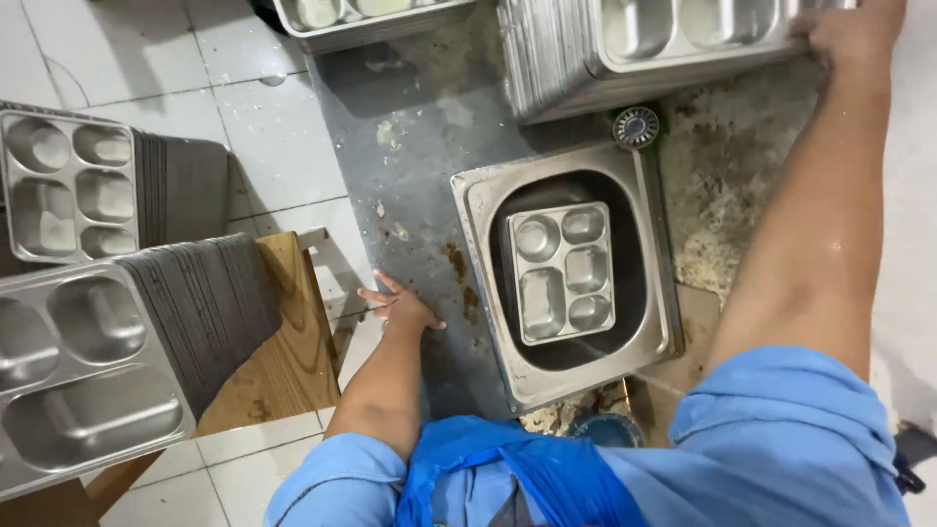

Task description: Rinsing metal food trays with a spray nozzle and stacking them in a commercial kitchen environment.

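Observation:
I look straight down at a steel sink (483,210) set in a stained grey counter. One compartment tray (561,272) lies flat in the basin. My left hand (402,305) rests open on the counter just left of the sink, fingers spread. My right hand (847,29) reaches to the far right and grips the edge of the top tray of a tall stack of steel trays (625,49) behind the sink. My sleeves and apron (508,478) are blue.
Two more tray stacks stand at the left, one (68,181) further back and one (93,366) on a wooden stool (288,342). Another tray stack (361,20) sits at the top centre. A round drain strainer (635,126) lies behind the sink. White floor tiles (264,127) surround the area.

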